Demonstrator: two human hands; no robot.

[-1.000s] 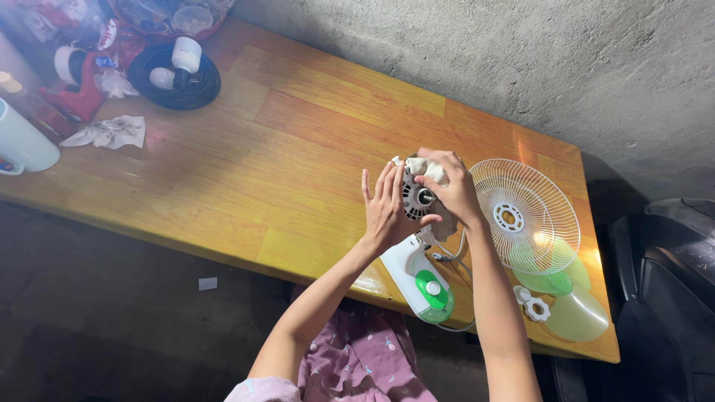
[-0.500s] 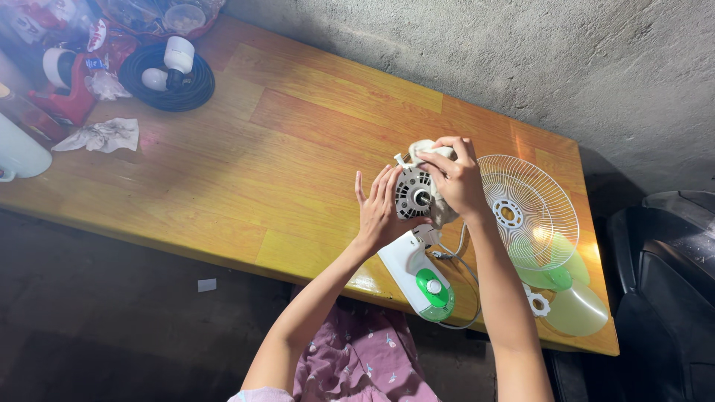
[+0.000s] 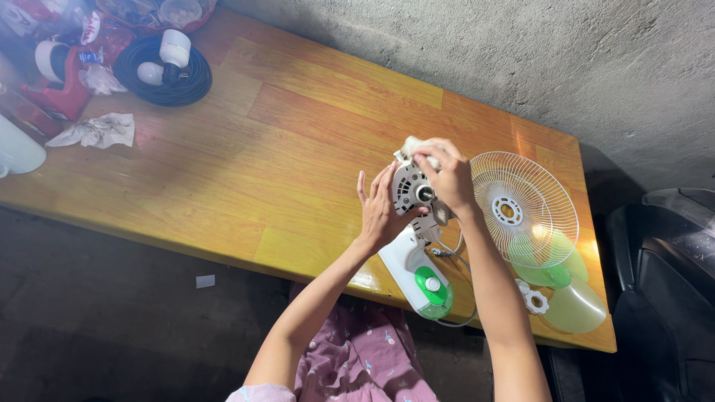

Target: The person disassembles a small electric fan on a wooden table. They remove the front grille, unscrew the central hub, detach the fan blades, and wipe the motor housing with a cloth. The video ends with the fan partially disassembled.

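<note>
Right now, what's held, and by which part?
The right hand presses a whitish cloth onto the top of the fan motor; the left hand braces the motor's left side.

The right hand [image 3: 447, 179] has slid its cloth [image 3: 412, 144] up the fan motor [image 3: 410, 190].

My only view comes from the head camera, looking steeply down from above onto the wooden table [image 3: 246, 149] and the floor below it. It sits fairly high, taking in both forearms, with the concrete wall [image 3: 521, 59] across the top.
</note>
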